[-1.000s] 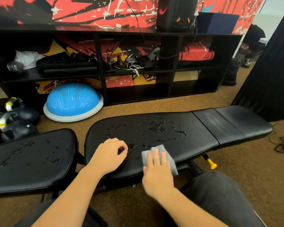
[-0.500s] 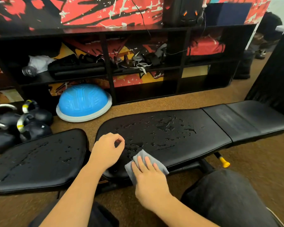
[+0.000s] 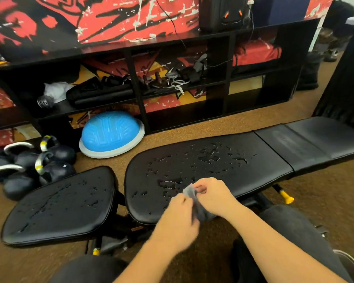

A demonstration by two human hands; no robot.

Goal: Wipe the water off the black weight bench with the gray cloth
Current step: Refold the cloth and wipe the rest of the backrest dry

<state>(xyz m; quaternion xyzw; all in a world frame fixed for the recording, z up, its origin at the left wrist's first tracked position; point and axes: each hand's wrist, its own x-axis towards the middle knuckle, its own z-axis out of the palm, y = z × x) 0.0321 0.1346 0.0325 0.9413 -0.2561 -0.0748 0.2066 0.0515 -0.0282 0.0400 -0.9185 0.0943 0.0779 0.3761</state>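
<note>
The black weight bench lies across the floor in front of me, its back pad covered with beads and puddles of water. Its separate seat pad at the left is wet too. The gray cloth is bunched up and lifted just above the bench's near edge. My right hand pinches its upper part. My left hand grips its lower part from the left. Most of the cloth is hidden between my hands.
A blue half-ball trainer and several dark kettlebells sit on the brown carpet at the left. A black shelf unit full of gear stands behind the bench. A yellow-tipped adjustment knob sticks out under the bench. My knees are at the bottom.
The cloth lay flat under my right palm on the bench; now it is lifted and bunched. My left hand has left the pad and taken hold of the cloth too.
</note>
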